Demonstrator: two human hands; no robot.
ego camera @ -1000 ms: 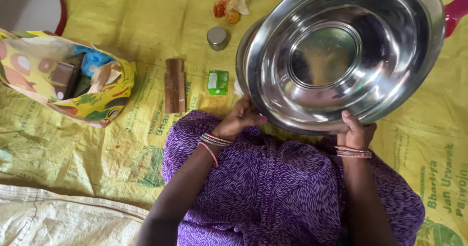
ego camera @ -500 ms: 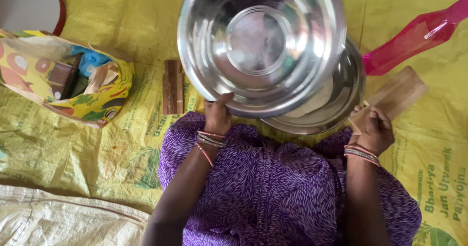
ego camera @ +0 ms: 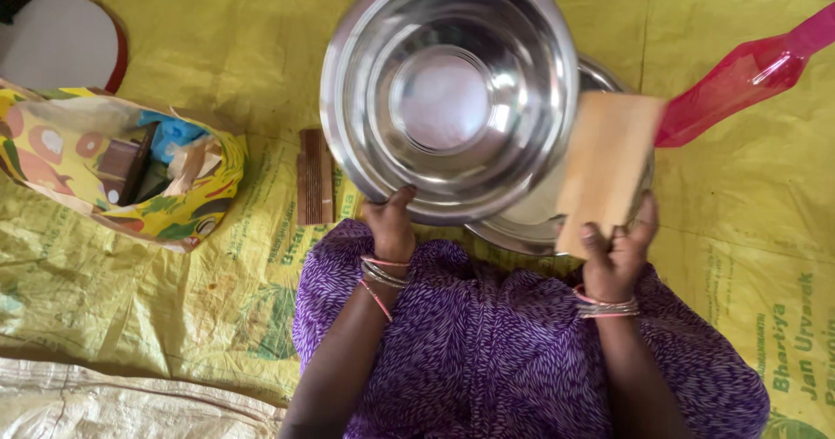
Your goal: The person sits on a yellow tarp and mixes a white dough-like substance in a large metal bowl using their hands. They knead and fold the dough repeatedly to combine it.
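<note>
Gripping the near rim of a big steel bowl [ego camera: 448, 91], the left hand [ego camera: 391, 226] is holding it tilted up w/ the inside facing the camera; thumb is lying over the rim edge, rest of the fingers are hidden behind the bowl, so can't tell how they are curled. Bowl is hanging over the yellow mat [ego camera: 217, 48], centre-top of view, and overlapping a second steel dish [ego camera: 522, 226] that is sitting behind/below it, only its lower and right edge showing. Right hand [ego camera: 616, 252] is pinching a flat tan wooden board [ego camera: 609, 169] by its bottom end, fingers wrapped tight round it, thumb on the right side; board is standing nearly upright, leaning a bit to the right, in front of the second dish and just beside the bowl's right rim, maybe touching, can't say for sure. Both wrists are wearing thin bangles, and a purple patterned dress [ego camera: 504, 352] is covering the lap below. Left of the bowl, a small brown ribbed wooden block [ego camera: 314, 176] is lying flat on the mat, near the left hand but apart from it. Further left, a bright patterned cloth bag [ego camera: 52, 156] is sitting open w/ brown and blue items inside. Top right, a pink plastic piece [ego camera: 748, 74] is sticking out from behind the board. Top left corner, a white round thing w/ a red rim [ego camera: 61, 39] is partly in view.
</note>
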